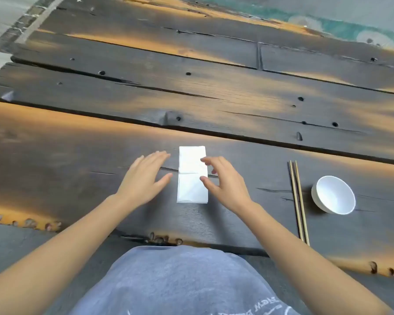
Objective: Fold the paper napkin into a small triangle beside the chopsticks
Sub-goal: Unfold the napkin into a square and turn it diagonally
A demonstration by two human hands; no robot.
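Note:
A white paper napkin (191, 176) lies flat on the dark wooden table, folded into a long upright rectangle with a crease across its middle. My left hand (146, 178) hovers just left of it, fingers spread, holding nothing. My right hand (225, 183) is over the napkin's right edge, fingers and thumb apart and curled, with the fingertips above the paper. A pair of wooden chopsticks (298, 201) lies side by side well to the right of the napkin, pointing away from me.
A white bowl (334, 194) stands just right of the chopsticks. The table (77, 155) is made of rough dark planks with gaps and knot holes. Its near edge runs close to my grey shirt (180, 280).

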